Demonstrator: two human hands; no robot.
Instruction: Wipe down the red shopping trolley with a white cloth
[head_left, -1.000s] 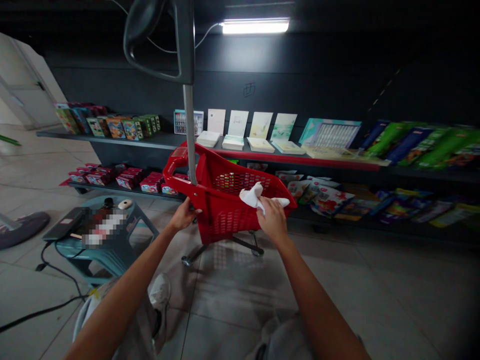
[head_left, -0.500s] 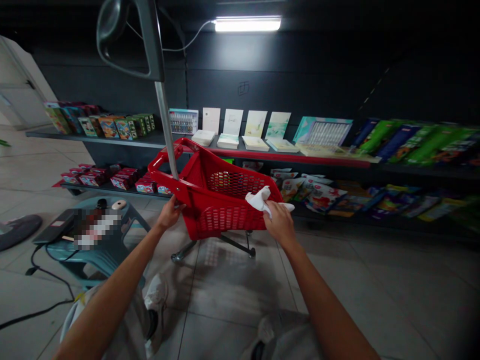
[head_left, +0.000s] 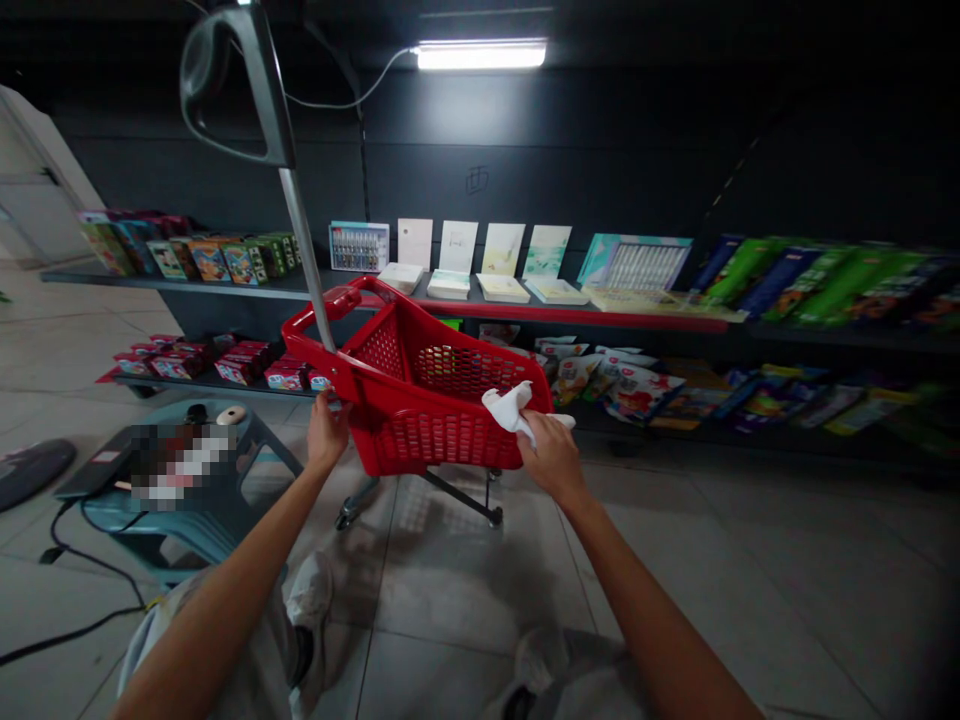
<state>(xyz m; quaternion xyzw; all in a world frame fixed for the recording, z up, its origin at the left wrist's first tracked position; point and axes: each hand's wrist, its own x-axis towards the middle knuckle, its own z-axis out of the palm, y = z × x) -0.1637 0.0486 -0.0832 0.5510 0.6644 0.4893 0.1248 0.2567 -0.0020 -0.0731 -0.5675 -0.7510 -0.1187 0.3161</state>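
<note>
A red plastic shopping cart [head_left: 450, 430] stands in front of me on a wheeled metal frame, its basket walls pierced with slots. From its back end a metal pole rises to a dark grey looped handle [head_left: 281, 120]. My left hand [head_left: 328, 432] grips the back corner of the basket, with its fingertips partly hidden against the red plastic. At the front end, my right hand [head_left: 551, 455] is closed around a crumpled white cloth or tissue [head_left: 510, 405], which lies against the basket's rim.
A shelf [head_left: 450, 305] behind the cart carries booklets, boxed sets and green and blue packets [head_left: 795, 280]. Snack bags [head_left: 637, 385] and red boxes [head_left: 244, 362] fill the lower shelf. A blue-grey stool [head_left: 259, 430] with items and a black cable [head_left: 97, 555] stands left.
The cart's pole and handle have swung left, and the cart sits slightly further left in view. My left hand has moved up a little at the corner. The cloth stays in my right hand.
</note>
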